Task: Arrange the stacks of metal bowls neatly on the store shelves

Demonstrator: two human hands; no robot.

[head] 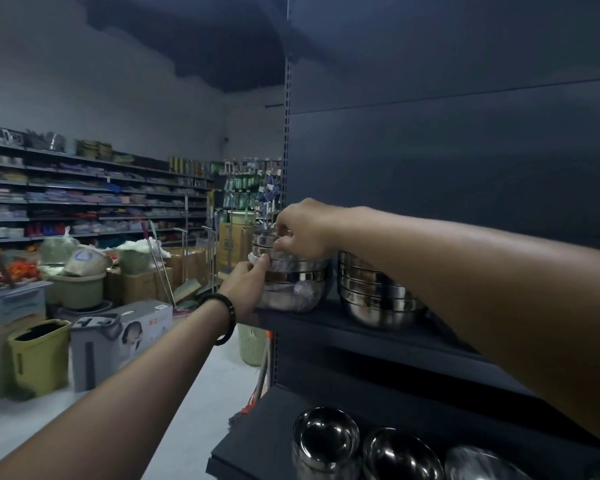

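Observation:
A stack of shiny metal bowls, partly wrapped in clear plastic, stands at the left end of the dark upper shelf. My left hand, with a black bead bracelet on the wrist, holds the stack's left side. My right hand reaches over from the right and grips the rim of the top bowls. A second stack of metal bowls stands right beside it, partly hidden by my right forearm. On the lower shelf stand more metal bowls in a row.
The shelf unit's dark back panel rises behind the bowls. To the left lies an aisle crowded with cardboard boxes, plastic buckets, a boxed mop set and long wall shelves of goods. A green basket sits below the shelf end.

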